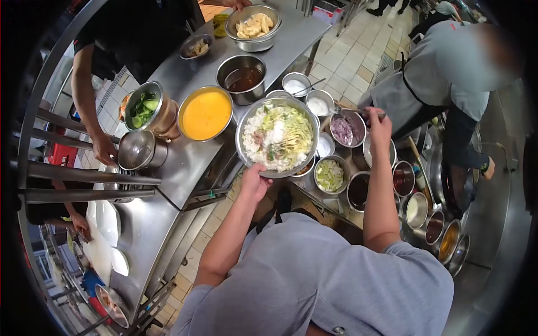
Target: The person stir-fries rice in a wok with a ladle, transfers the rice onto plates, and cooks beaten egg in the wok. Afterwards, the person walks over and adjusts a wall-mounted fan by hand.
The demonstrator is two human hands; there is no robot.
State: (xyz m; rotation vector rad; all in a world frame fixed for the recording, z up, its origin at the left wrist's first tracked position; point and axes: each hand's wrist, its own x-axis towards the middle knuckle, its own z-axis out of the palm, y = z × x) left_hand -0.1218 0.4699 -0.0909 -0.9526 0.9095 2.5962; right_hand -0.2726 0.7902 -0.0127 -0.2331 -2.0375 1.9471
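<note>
My left hand point(255, 183) grips the near rim of a metal bowl point(242, 151), which holds white rice, shredded yellow-green pieces, some pinkish bits and a white heap on top. To the right, my right hand point(379, 124) is closed around the handle of a utensil that points left over the containers. Below its tip is a metal container of chopped purple onion point(346, 132). Two small containers of white powder point(318, 105) stand beyond the bowl, one with a spoon in it. Chopped pale green vegetable point(329, 175) fills a container near the bowl's right side.
A pot of orange-yellow liquid point(206, 113), a pot of brown sauce point(244, 78) and a container of greens point(144, 110) stand left. Sauce containers point(403, 178) line the right. A co-worker in grey point(431, 67) stands at the woks; other people's hands are at left.
</note>
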